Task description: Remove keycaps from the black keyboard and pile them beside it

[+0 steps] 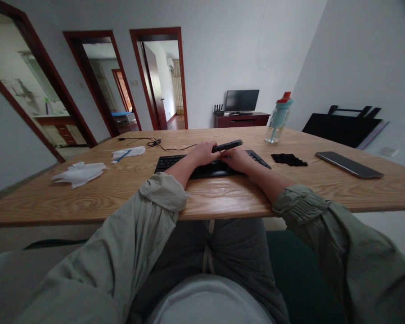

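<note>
A black keyboard (219, 173) lies on the wooden table in front of me, with its cable running off to the left. My left hand (204, 154) is closed around a slim black tool (227, 146), which points right above the keys; its exact kind is unclear. Just right of it, my right hand (238, 159) rests low over the keyboard with its fingers bent together. Whatever those fingertips hold, if anything, is hidden. Beside the keyboard's right end sits a pile of small black pieces that look like keycaps (288, 159).
Crumpled white tissues (80, 173) lie on the left, and a blue stick (122, 156) rests on another tissue (135, 151). The thin black cable (155, 142) is coiled behind. On the right are a clear water bottle (278, 119) and a dark phone (349, 164).
</note>
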